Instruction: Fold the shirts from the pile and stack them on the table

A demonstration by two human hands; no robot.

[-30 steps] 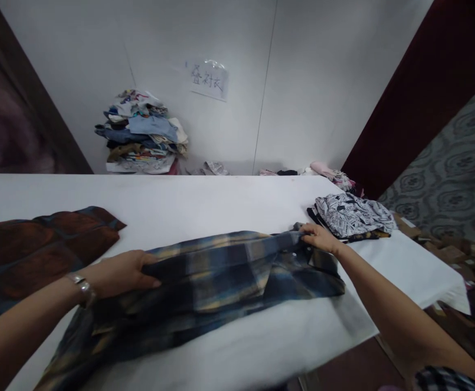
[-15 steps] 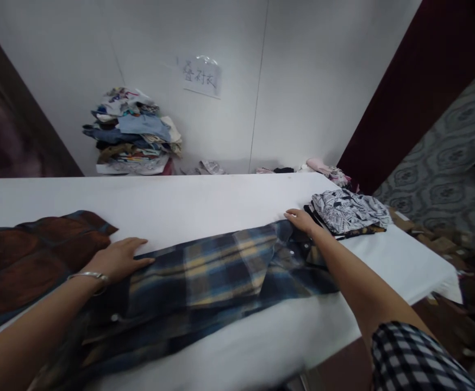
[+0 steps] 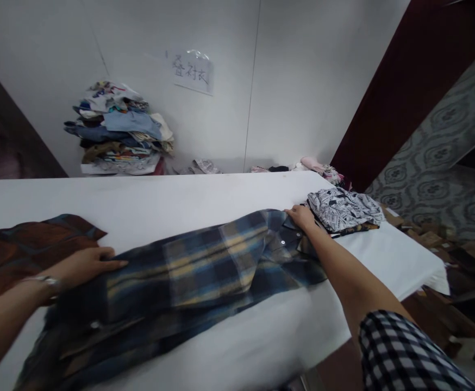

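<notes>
A dark blue, grey and yellow plaid shirt (image 3: pixel 205 260) lies lengthwise over the white table, partly folded, its far edge bulging up a little. My left hand (image 3: pixel 88 266) pinches the far edge near the shirt's left end, thumb and fingers closed on the cloth. At the other end, beside the collar and a white button, my right hand (image 3: pixel 302 217) has its fingers closed on the fabric. To the left of my left hand is a brown patterned garment (image 3: pixel 29 250) with blue-grey lines, partly covered by my forearm. The shirt's near left end is blurred.
Folded black-and-white printed clothes (image 3: pixel 345 209) are stacked at the right of the table (image 3: pixel 160 198). A tall pile of clothes (image 3: pixel 125 130) stands behind the table at left. A paper sign (image 3: pixel 192 73) hangs on the wall. Cardboard boxes (image 3: pixel 429 239) lie on the right.
My left hand has moved left along the shirt and its fingers have closed. My right hand's fingers have curled in at the collar end. The far edge now looks raised and more taut.
</notes>
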